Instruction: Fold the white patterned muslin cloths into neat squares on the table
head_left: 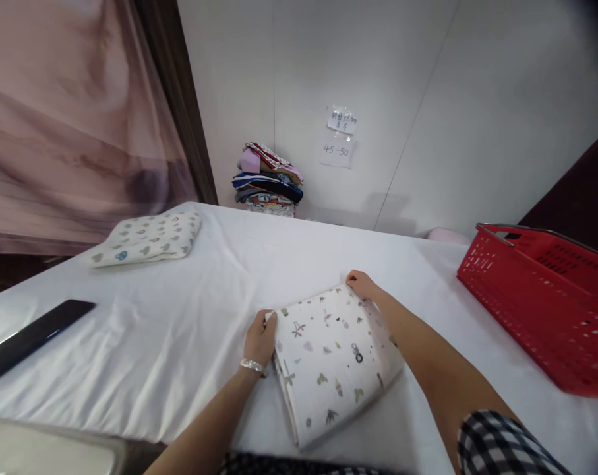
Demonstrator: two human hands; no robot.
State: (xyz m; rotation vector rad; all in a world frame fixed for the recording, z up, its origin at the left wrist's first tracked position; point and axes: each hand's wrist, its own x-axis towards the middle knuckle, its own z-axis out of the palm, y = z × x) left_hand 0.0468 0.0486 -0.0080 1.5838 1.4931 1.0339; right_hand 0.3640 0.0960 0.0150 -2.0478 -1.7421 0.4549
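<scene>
The left hand (262, 338), with a silver bracelet (253, 367) at the wrist, pinched the far left corner of a folded white cloth (328, 369) printed with small motifs, while the right hand (362, 285) pinched its far right corner — 2 hands closed on 1 piece. It was at the near middle of a white-covered table (219, 310), slightly turned. A 2nd folded cloth (153, 239) lay far left, beyond a dark flat object (31, 338). A red basket (531, 310) stood right. Behind the table were stacked fabrics (269, 181) — beside them, a paper sign (336, 151) read 45-50.
</scene>
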